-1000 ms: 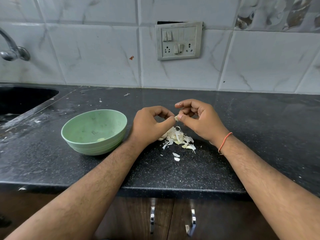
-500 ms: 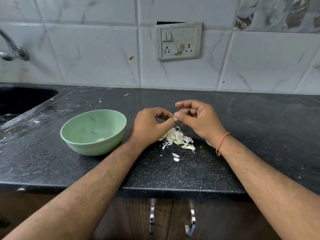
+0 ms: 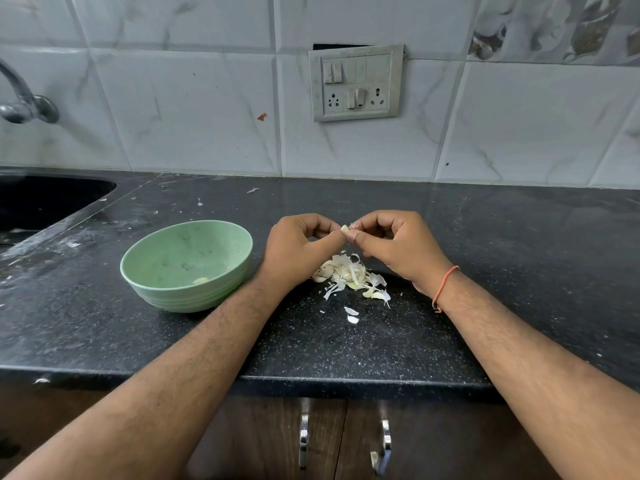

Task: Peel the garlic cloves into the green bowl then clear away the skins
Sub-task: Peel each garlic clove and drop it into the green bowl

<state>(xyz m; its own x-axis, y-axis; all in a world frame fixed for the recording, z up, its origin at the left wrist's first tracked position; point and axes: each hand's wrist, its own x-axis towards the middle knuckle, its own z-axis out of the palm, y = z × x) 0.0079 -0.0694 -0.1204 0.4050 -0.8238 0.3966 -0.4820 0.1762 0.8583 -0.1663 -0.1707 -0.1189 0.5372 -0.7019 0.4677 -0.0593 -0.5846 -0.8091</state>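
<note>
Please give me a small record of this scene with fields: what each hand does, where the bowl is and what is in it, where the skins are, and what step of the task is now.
left hand: pinches the garlic clove from its left
right hand: pinches the same clove from its right
green bowl: on the counter, left of the hands
bowl contents: one peeled clove visible
garlic skins: loose pile on the counter below the hands
sink: far left
step: peeling; skins not yet cleared
</note>
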